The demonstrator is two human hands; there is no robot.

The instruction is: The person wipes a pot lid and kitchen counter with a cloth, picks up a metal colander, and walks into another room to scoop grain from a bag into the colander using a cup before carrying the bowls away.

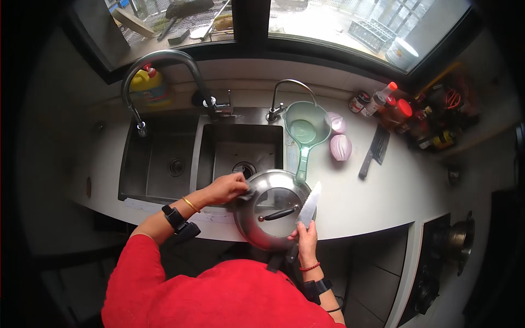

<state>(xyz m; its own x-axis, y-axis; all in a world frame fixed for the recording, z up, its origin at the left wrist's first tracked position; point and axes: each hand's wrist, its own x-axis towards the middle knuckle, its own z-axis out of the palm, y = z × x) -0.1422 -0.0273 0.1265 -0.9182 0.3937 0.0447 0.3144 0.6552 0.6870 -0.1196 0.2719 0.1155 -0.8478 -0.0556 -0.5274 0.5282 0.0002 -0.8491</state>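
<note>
My right hand (306, 243) grips a serrated knife (309, 206) by its dark handle, with the blade pointing up and away from me. My left hand (225, 188) is closed beside the rim of a steel pot lid (249, 227). Something small and greyish shows at its fingers, too blurred to name. The lid has a glass middle and a black handle, and lies at the counter's front edge, partly over the right sink basin's corner. A green water dipper (320, 117) stands behind it, its handle reaching toward the lid. Two onion pieces (340, 147) rest right of the dipper.
A double sink (194, 158) with a large curved faucet (164, 53) lies to the left. On the right of the counter are a cleaver (378, 143) and several sauce bottles (403, 108). A yellow jug (147, 87) stands behind the sink, and a stove (429, 262) is at far right.
</note>
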